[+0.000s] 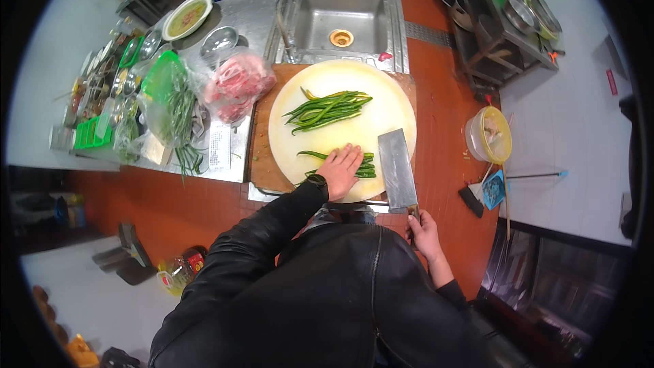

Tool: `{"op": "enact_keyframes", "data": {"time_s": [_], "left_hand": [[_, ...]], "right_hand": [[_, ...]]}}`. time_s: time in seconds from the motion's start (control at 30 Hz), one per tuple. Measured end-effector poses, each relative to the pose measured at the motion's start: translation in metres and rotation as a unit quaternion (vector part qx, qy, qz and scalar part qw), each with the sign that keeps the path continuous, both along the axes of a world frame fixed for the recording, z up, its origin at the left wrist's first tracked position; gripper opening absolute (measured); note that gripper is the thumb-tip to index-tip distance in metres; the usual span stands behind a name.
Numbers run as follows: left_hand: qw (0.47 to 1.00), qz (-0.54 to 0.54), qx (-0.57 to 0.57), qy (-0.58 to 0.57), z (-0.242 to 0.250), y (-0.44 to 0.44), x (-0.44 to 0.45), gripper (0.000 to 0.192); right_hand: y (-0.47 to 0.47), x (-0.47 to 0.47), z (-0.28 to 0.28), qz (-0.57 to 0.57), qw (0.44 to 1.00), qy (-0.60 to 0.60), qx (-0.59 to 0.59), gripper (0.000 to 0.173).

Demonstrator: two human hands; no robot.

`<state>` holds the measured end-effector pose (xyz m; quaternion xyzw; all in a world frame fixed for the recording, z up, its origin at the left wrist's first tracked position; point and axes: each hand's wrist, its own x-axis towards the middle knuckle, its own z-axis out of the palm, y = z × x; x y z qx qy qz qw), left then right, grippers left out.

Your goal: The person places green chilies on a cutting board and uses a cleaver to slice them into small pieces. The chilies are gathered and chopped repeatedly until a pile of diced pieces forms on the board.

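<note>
A round white cutting board (391, 102) lies on a brown wooden board in front of me. My left hand (343, 169) lies flat with its palm over a bunch of long green peppers (367, 169), whose ends show on both sides of it. Farther up the board rests a second bunch of long green peppers (329, 111), touched by neither hand. My right hand (423, 232) grips the handle of a Chinese cleaver (398, 171). The cleaver's broad blade is over the right edge of the cutting board, to the right of the covered peppers.
Beyond the board is a steel sink (340, 15). A bag of raw meat (237, 84), a metal bowl (219, 41), a white bowl of soup (187, 17) and bagged green vegetables (181, 107) stand left. A bucket (488, 135) stands on the floor at right.
</note>
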<state>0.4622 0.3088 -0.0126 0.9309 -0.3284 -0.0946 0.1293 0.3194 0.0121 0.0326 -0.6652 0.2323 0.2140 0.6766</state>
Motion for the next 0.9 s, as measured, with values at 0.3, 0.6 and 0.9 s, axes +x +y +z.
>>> {"op": "enact_keyframes", "data": {"time_s": [0.3,0.6,0.9], "left_hand": [[0.996,0.087,-0.022,0.004,0.006,-0.038,-0.004,0.084],[0.997,0.073,0.008,-0.01,-0.002,-0.041,-0.014,0.101],[0.998,0.066,0.019,-0.016,-0.004,-0.04,-0.011,0.103]], "right_hand": [[-0.013,0.015,-0.011,-0.042,0.987,0.061,0.141,0.014],[0.007,0.042,-0.036,0.004,0.995,0.089,0.038,0.031],[0.013,0.047,-0.048,-0.009,0.995,0.084,0.053,0.028]]}}
